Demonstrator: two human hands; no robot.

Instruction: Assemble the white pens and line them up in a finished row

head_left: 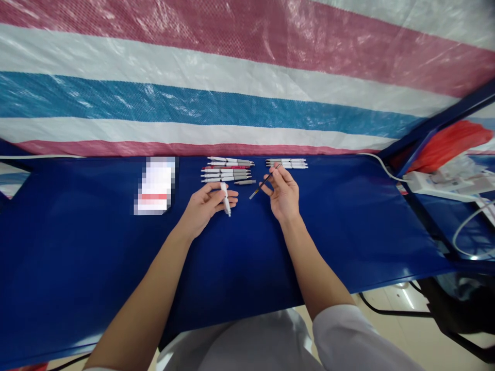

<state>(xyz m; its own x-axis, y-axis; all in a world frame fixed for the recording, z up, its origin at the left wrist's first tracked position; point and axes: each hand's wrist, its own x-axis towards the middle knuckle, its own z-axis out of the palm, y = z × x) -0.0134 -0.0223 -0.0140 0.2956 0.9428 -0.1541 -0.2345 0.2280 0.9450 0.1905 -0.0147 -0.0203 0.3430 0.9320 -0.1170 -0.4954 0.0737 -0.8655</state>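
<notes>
My left hand [204, 207] pinches a white pen barrel [226, 200] between thumb and fingers, its clicker end pointing down toward me. In my right hand [285, 195] a thin dark pen refill [261, 187] is held by the fingertips, slanting down to the left; a small spring seems to sit at its upper end. Just beyond the left hand lies a grey pen grip [245, 182] on the blue table. Behind it several white pens [224, 175] with grey grips lie side by side, a red one [228, 167] among them.
More white pens [288, 163] lie at the back right, behind my right hand. A blurred-out white packet [155, 185] is on the left. The blue table [348, 221] ends at a striped plastic sheet [232, 77]. A power strip [436, 186] and red bag [448, 147] are at right.
</notes>
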